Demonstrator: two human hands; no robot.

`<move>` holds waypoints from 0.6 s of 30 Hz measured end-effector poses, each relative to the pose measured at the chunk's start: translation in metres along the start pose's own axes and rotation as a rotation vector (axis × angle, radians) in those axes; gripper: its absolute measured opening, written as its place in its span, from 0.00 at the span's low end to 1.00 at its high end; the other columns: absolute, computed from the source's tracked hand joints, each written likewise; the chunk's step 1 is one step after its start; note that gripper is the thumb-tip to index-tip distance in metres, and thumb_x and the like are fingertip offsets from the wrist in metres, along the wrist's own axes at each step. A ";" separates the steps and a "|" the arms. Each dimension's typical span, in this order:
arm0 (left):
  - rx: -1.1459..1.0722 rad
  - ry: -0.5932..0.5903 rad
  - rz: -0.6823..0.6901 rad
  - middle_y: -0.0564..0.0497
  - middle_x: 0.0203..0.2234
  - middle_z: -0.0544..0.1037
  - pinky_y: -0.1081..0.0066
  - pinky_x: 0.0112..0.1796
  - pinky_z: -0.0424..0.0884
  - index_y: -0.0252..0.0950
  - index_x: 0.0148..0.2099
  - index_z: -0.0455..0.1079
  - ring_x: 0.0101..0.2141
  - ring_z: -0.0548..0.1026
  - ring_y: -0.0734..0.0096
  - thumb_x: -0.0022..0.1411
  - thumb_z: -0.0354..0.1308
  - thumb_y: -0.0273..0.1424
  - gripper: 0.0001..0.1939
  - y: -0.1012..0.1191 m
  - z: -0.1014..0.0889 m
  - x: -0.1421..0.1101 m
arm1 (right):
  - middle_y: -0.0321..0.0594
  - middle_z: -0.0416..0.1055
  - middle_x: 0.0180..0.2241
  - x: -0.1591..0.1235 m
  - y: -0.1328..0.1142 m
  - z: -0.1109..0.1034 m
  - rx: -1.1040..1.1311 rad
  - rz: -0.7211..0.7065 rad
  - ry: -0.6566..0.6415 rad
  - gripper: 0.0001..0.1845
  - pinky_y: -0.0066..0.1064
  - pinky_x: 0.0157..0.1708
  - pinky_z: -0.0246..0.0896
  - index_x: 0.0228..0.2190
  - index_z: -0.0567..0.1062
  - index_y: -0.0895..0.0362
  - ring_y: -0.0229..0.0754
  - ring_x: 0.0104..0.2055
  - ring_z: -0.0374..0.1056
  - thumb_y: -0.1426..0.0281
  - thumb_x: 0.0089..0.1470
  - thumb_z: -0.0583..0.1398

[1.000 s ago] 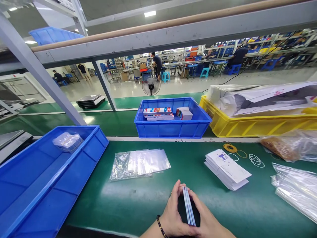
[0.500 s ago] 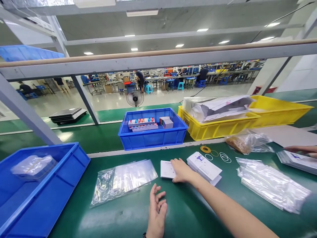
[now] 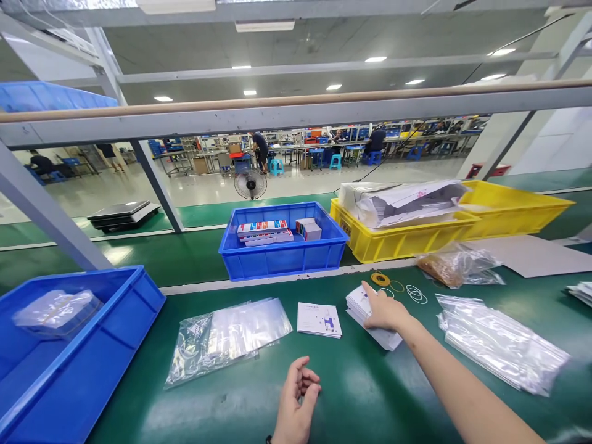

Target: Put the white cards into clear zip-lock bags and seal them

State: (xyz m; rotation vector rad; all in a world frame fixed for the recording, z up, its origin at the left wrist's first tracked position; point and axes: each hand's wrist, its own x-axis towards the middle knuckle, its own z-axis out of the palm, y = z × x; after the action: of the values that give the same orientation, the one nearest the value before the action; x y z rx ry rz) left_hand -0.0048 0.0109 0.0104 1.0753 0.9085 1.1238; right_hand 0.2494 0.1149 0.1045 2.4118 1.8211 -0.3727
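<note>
My right hand (image 3: 387, 309) is over a stack of white booklets (image 3: 358, 306), thumb at the near edge and index finger at the far corner; it grips across the top, and its other fingers are partly hidden. To its left, a smaller squared pile of booklets (image 3: 319, 319) with a purple print lies flat, untouched. My left hand (image 3: 298, 398) hovers near the front of the bench, empty, its fingers loosely curled and the thumb apart. Clear plastic bags (image 3: 231, 336) lie left of the small pile.
Blue bins stand at left (image 3: 134, 333) and back centre (image 3: 284, 265), the latter holding small printed boxes. Yellow bins (image 3: 411, 242) hold packaging at the back right. Rubber bands (image 3: 380, 279), a bag of brown material (image 3: 439, 268) and more clear bags (image 3: 499, 345) lie to the right.
My right hand has left the small booklet pile and moved right onto the larger stack. My left hand has shifted slightly, its fingers curling more. Another person's hand at far right is gone from view.
</note>
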 end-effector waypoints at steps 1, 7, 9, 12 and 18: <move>0.015 -0.004 0.013 0.48 0.30 0.71 0.69 0.37 0.66 0.36 0.48 0.63 0.31 0.70 0.70 0.53 0.55 0.45 0.24 -0.002 -0.001 0.000 | 0.58 0.62 0.48 0.000 0.001 0.001 0.008 -0.007 -0.005 0.55 0.41 0.36 0.59 0.59 0.47 0.58 0.59 0.45 0.66 0.67 0.30 0.64; 0.079 0.068 0.062 0.51 0.24 0.70 0.72 0.32 0.65 0.35 0.42 0.66 0.27 0.68 0.72 0.53 0.54 0.47 0.22 -0.008 0.001 0.004 | 0.55 0.61 0.49 0.001 0.022 -0.019 0.063 -0.034 0.019 0.54 0.34 0.39 0.59 0.60 0.43 0.61 0.52 0.46 0.66 0.66 0.34 0.62; 0.091 0.075 0.057 0.52 0.23 0.70 0.72 0.31 0.64 0.34 0.40 0.66 0.26 0.68 0.73 0.53 0.54 0.47 0.21 -0.008 0.003 0.005 | 0.55 0.60 0.49 0.007 0.038 -0.030 0.057 -0.005 0.045 0.54 0.36 0.40 0.59 0.60 0.41 0.60 0.53 0.47 0.65 0.66 0.35 0.62; 0.122 0.078 0.050 0.52 0.22 0.69 0.73 0.30 0.64 0.34 0.38 0.67 0.26 0.67 0.73 0.53 0.53 0.48 0.21 -0.011 0.004 0.006 | 0.57 0.60 0.49 0.021 0.064 -0.038 0.022 0.053 0.063 0.52 0.40 0.41 0.59 0.59 0.45 0.61 0.57 0.48 0.63 0.67 0.35 0.63; 0.150 0.084 0.065 0.52 0.21 0.69 0.73 0.29 0.65 0.34 0.37 0.68 0.25 0.67 0.73 0.52 0.53 0.50 0.23 -0.018 0.002 0.007 | 0.48 0.64 0.49 0.039 0.087 -0.026 -0.008 0.060 0.049 0.33 0.45 0.42 0.60 0.54 0.57 0.57 0.49 0.45 0.65 0.61 0.49 0.59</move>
State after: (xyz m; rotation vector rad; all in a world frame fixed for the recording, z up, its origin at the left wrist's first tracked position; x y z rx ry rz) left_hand 0.0026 0.0160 -0.0071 1.1947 1.0439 1.1762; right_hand 0.3464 0.1320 0.1134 2.4853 1.7610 -0.3027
